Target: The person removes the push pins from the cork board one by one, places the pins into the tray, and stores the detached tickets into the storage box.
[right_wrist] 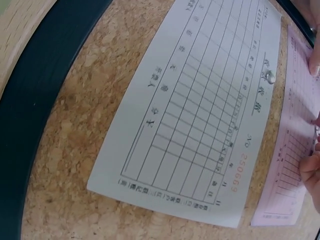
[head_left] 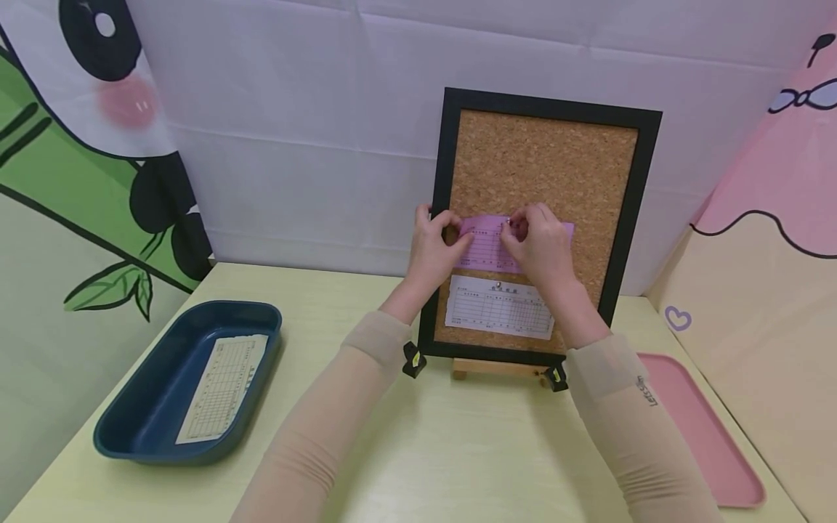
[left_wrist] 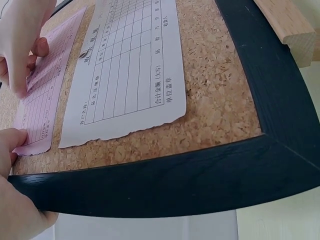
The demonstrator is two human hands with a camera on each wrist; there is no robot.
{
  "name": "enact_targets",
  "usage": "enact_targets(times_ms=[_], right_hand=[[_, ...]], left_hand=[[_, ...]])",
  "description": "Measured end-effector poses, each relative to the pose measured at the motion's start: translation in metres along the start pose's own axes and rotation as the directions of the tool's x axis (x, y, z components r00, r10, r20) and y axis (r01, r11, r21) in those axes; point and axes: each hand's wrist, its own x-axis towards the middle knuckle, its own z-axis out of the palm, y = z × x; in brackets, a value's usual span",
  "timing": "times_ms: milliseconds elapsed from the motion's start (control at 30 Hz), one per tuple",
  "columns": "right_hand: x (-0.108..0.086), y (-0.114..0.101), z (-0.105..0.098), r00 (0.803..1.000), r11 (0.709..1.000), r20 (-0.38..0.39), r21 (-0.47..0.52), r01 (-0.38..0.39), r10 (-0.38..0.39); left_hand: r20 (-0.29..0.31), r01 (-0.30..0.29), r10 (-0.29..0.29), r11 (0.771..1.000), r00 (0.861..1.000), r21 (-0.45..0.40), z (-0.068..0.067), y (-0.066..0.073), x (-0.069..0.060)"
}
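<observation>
A black-framed corkboard (head_left: 543, 167) leans upright against the backdrop. A pink receipt slip (head_left: 484, 250) lies flat on its cork, just above a white receipt slip (head_left: 500, 309) fixed by a metallic pushpin (right_wrist: 268, 76). My left hand (head_left: 433, 243) is at the board's left edge, its thumb and forefinger holding the pink slip's left end against the cork. In the left wrist view that hand (left_wrist: 17, 195) overlaps the frame. With thumb and forefinger, my right hand (head_left: 543, 243) pinches a small pushpin (head_left: 508, 221) at the pink slip's upper middle; the fingers mostly hide it.
On the left of the table stands a blue tray (head_left: 140, 436) with a cream printed slip (head_left: 222, 388) inside. A pink tray (head_left: 713, 436) lies at the right, partly behind my sleeve. Black clips (head_left: 413, 359) and a wooden stand (head_left: 500, 369) support the board's bottom.
</observation>
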Motion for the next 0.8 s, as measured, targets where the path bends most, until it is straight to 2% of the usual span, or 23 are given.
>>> enact_targets(times_ms=[200, 400, 800], right_hand=[[0.0014, -0.0008, 0.0005, 1.000, 1.000, 0.000, -0.016, -0.011, 0.011], [0.0009, -0.0008, 0.0011, 1.000, 0.999, 0.001, 0.008, -0.031, 0.031], [-0.0005, 0.0007, -0.0001, 1.000, 0.999, -0.021, 0.039, 0.003, -0.002]], left_hand=[[-0.001, 0.001, -0.001, 1.000, 1.000, 0.009, 0.0001, -0.0004, -0.0003], [-0.005, 0.020, -0.020, 1.000, 1.000, 0.006, 0.0001, 0.0005, -0.0005], [-0.012, 0.021, -0.021, 1.000, 1.000, 0.006, 0.0015, -0.0002, 0.0005]])
